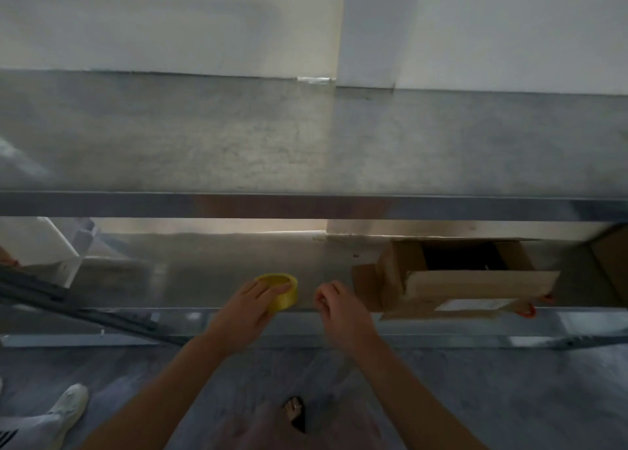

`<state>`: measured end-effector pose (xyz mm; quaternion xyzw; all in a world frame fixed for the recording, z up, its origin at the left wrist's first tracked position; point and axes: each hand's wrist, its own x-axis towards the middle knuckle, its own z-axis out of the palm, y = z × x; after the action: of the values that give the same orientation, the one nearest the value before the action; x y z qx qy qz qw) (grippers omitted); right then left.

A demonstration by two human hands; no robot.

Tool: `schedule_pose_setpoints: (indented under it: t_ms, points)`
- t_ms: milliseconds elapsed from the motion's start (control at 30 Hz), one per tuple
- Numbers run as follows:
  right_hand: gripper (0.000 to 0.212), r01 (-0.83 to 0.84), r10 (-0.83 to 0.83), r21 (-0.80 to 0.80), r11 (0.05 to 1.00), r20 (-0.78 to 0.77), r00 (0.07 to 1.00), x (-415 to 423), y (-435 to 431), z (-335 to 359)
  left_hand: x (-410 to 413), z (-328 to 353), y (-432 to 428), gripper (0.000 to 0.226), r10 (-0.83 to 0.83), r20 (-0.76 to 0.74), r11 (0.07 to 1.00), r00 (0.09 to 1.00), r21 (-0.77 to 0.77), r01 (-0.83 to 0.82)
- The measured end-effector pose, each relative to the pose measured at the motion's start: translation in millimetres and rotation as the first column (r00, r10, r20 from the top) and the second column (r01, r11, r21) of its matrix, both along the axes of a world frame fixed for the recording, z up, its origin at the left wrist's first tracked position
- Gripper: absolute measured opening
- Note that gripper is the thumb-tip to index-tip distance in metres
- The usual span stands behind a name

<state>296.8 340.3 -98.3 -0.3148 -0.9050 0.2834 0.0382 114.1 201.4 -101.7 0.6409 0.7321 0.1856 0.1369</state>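
A yellow roll of tape (283,288) stands near the front edge of the lower metal shelf (190,276). My left hand (246,308) lies on the roll, fingers over its top and side. A little to the right, my right hand (334,305) hovers over the shelf with its fingers curled and fingertips pinched together. Whether something thin is between them is too blurred to tell. An open cardboard box (455,279) sits on the same shelf just right of my right hand.
An upper metal shelf (306,143) spans the view above, against a white wall. A white object (44,245) stands at the lower shelf's left end. An orange item (526,310) pokes out by the box. Another person's white shoe (68,405) is on the floor at lower left.
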Motion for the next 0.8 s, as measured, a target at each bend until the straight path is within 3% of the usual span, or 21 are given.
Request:
schedule_pose_setpoints:
  t_ms: [67,133,267,400,500,667,800]
  points:
    - [0.01,-0.003,0.002,-0.036,0.999,-0.037,0.999,8,4,18,3,15,-3,0.044,0.036,0.148,0.999,0.988,-0.001,-0.036]
    - [0.01,0.015,-0.022,-0.093,0.996,-0.068,0.997,21,10,37,11,34,-2,0.04,0.056,0.198,0.997,0.979,0.042,-0.066]
    - [0.028,0.054,-0.075,-0.176,0.983,-0.117,0.99,63,25,69,44,73,8,0.046,0.073,0.223,0.983,0.972,0.151,-0.108]
    - [0.008,0.044,-0.063,-0.165,0.985,-0.108,0.992,113,56,103,87,105,37,0.039,0.121,0.24,0.979,0.963,0.129,-0.156]
    - [0.01,0.066,-0.096,-0.197,0.978,-0.147,0.984,155,87,127,127,132,71,0.035,0.125,0.238,0.975,0.963,0.151,-0.164]
    - [0.008,0.106,-0.192,-0.512,0.852,-0.117,0.974,214,135,149,192,160,110,0.039,0.087,0.2,0.977,0.976,0.176,-0.123]
    - [0.015,0.113,-0.17,-0.538,0.835,-0.058,0.984,251,160,148,229,164,125,0.042,0.079,0.181,0.982,0.98,0.155,-0.108]
